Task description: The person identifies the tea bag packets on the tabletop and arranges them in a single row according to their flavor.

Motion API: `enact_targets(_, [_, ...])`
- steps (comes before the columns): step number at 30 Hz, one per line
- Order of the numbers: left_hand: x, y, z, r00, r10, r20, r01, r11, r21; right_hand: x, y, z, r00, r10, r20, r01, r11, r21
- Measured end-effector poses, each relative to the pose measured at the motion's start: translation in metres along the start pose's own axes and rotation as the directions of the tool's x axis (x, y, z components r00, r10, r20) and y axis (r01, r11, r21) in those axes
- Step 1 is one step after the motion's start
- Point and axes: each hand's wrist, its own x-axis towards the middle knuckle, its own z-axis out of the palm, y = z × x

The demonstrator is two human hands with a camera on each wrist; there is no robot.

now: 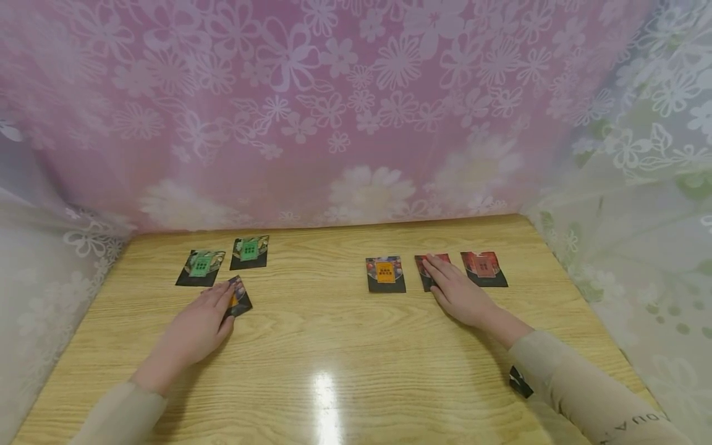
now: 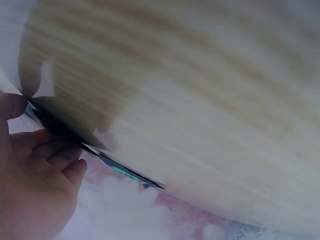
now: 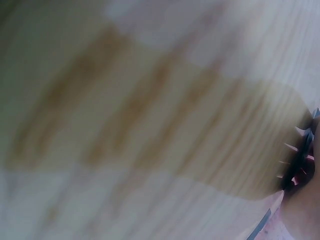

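My left hand lies over a small black packet with an orange label, set at an angle. In the left wrist view, thumb and fingertips hold this dark packet at its edges, close against the tabletop. Just beyond are two green-labelled packets, one at the left and another farther back. Flat on a red packet rest the fingers of my right hand, partly hiding it. An orange-labelled packet lies to its left, and a second red packet to its right.
The wood-grain table carries all the packets. Another black packet shows partly under my right sleeve. A pink floral curtain hangs along the back edge, with pale floral cloth at the sides.
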Motion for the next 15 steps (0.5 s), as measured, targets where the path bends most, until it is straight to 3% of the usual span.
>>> enact_targets(15, [0.040,0.026,0.000,0.995,0.095,0.039,-0.096,0.995,0.014,0.000,0.000,0.000,1.000,0.009,0.008,-0.009,1.000,0.004])
